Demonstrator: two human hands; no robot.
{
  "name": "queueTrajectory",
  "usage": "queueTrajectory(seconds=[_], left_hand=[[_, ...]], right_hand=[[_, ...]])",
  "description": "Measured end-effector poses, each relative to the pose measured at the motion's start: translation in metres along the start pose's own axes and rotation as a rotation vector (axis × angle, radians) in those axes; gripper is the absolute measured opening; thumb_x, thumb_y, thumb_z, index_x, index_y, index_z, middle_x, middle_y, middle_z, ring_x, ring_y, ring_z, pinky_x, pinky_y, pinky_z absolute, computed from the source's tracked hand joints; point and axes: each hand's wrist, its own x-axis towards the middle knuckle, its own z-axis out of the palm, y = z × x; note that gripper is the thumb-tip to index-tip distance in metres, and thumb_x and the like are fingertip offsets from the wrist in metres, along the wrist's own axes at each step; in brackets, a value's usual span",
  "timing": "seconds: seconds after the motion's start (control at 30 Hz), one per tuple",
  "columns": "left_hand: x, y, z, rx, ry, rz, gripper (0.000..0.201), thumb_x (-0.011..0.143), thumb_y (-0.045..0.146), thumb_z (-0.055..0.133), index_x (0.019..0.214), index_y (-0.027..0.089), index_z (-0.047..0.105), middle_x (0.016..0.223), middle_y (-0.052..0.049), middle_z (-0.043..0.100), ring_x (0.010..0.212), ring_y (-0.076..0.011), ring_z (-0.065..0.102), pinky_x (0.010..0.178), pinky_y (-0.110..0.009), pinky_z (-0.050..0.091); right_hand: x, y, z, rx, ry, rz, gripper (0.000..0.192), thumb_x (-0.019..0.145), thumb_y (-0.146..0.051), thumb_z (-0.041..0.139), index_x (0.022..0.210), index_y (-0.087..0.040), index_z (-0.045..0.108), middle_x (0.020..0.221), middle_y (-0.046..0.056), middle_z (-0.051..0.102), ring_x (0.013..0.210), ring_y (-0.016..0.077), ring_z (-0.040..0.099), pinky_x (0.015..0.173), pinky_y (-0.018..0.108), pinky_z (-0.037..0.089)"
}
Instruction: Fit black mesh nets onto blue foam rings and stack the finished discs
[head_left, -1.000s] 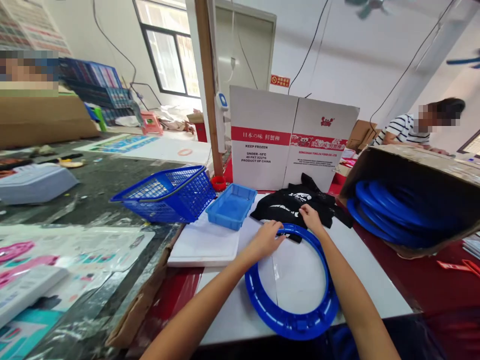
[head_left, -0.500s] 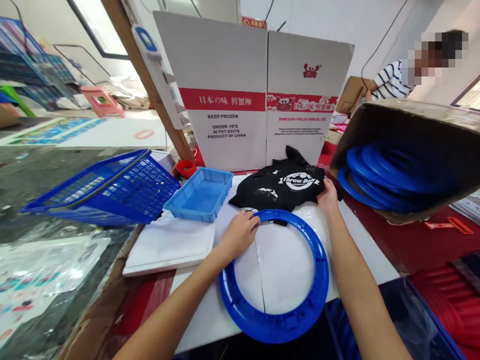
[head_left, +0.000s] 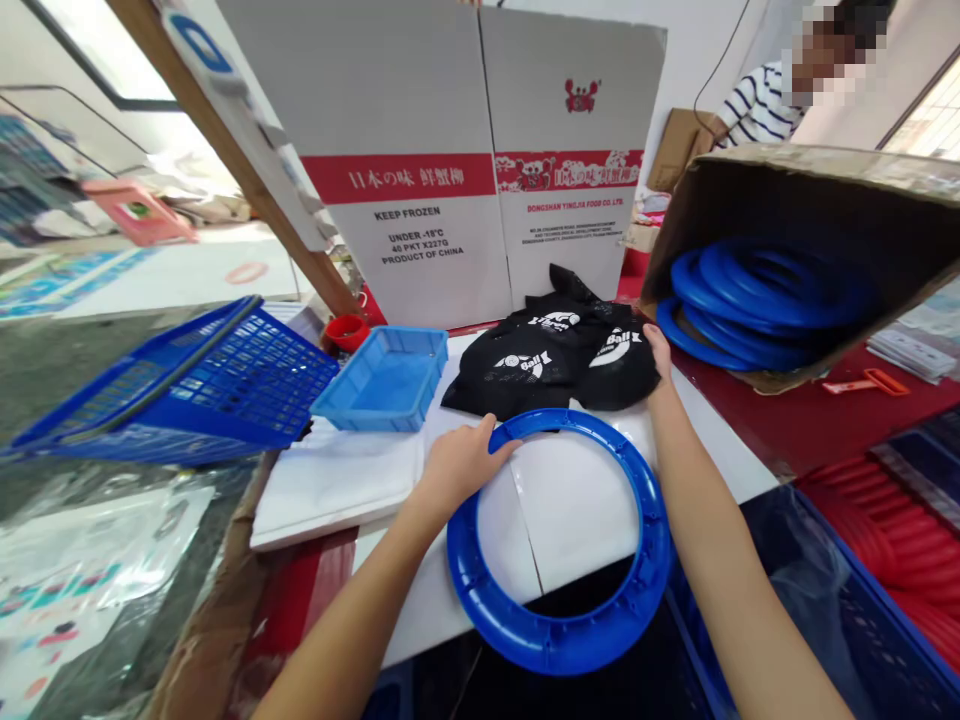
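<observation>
A blue ring lies in the lower middle of the frame, its near edge hanging past the front of the white table. The left hand rests on the ring's upper left curve, its grip closed around the rim with the thumb lying along the top. The right hand is further up, just right of centre, fingers curled over the edge of a black cloth pile printed with white lettering; the grip looks closed on the fabric, though the fingertips are hidden behind it. The pile lies just above the ring, touching its far edge.

Left of the cloth stands a shallow light blue tray, and beyond it, at middle left, a tilted blue basket. A small red cup stands behind the tray. A white carton marked "KEEP FROZEN" stands upright across the top. At upper right, a tipped cardboard box holds more blue rings. Another person in a striped shirt is at the upper right corner.
</observation>
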Motion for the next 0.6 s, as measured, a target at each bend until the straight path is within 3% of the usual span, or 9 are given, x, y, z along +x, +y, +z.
queueTrajectory(seconds=[0.13,0.2,0.27,0.37,0.5,0.6], left_hand=[[0.008,-0.003,0.012,-0.098,0.178,0.149,0.048,0.103,0.049,0.057,0.137,0.017,0.061,0.125,-0.016,0.071,0.114,-0.0357,0.072,0.093,-0.043,0.056],[0.013,-0.005,0.016,-0.182,0.225,0.279,0.047,0.102,0.036,0.057,0.144,0.017,0.057,0.132,-0.015,0.068,0.121,-0.0319,0.068,0.1,-0.041,0.055],[0.015,-0.005,0.015,-0.199,0.222,0.35,0.048,0.1,0.028,0.054,0.146,0.017,0.056,0.124,-0.014,0.072,0.119,-0.0309,0.068,0.102,-0.041,0.054],[0.007,-0.004,0.001,-0.1,0.197,0.299,0.045,0.098,0.027,0.053,0.141,0.018,0.06,0.114,-0.012,0.076,0.112,-0.0331,0.07,0.096,-0.042,0.054],[-0.011,-0.004,-0.021,0.039,-0.007,0.157,0.056,0.098,0.036,0.055,0.15,0.018,0.051,0.099,-0.011,0.078,0.098,-0.0363,0.076,0.085,-0.041,0.055],[-0.013,-0.004,-0.02,0.075,-0.049,0.13,0.065,0.102,0.049,0.056,0.155,0.013,0.046,0.103,-0.016,0.079,0.101,-0.0403,0.076,0.087,-0.046,0.056]], right_hand=[[0.004,0.003,-0.006,-0.139,0.258,-0.071,0.028,0.092,-0.05,0.053,0.093,-0.023,0.052,0.094,0.005,0.064,0.097,0.0216,0.061,0.101,0.038,0.049],[0.003,0.001,-0.007,-0.201,0.288,-0.106,0.023,0.094,-0.046,0.052,0.095,-0.022,0.052,0.095,0.006,0.064,0.095,0.022,0.061,0.1,0.038,0.048],[0.002,-0.001,-0.006,-0.251,0.282,-0.138,0.021,0.096,-0.044,0.049,0.097,-0.022,0.052,0.096,0.006,0.064,0.094,0.0218,0.062,0.098,0.037,0.049],[0.002,-0.001,-0.003,-0.305,0.247,-0.176,0.022,0.099,-0.044,0.049,0.098,-0.023,0.053,0.093,0.005,0.063,0.091,0.0213,0.063,0.094,0.036,0.05],[0.001,0.006,-0.002,-0.378,0.232,-0.275,0.029,0.102,-0.051,0.046,0.1,-0.024,0.054,0.093,0.005,0.063,0.09,0.0214,0.063,0.093,0.036,0.051],[0.002,0.008,-0.004,-0.377,0.237,-0.311,0.035,0.104,-0.056,0.043,0.101,-0.024,0.054,0.092,0.005,0.063,0.09,0.0215,0.064,0.094,0.038,0.053]])
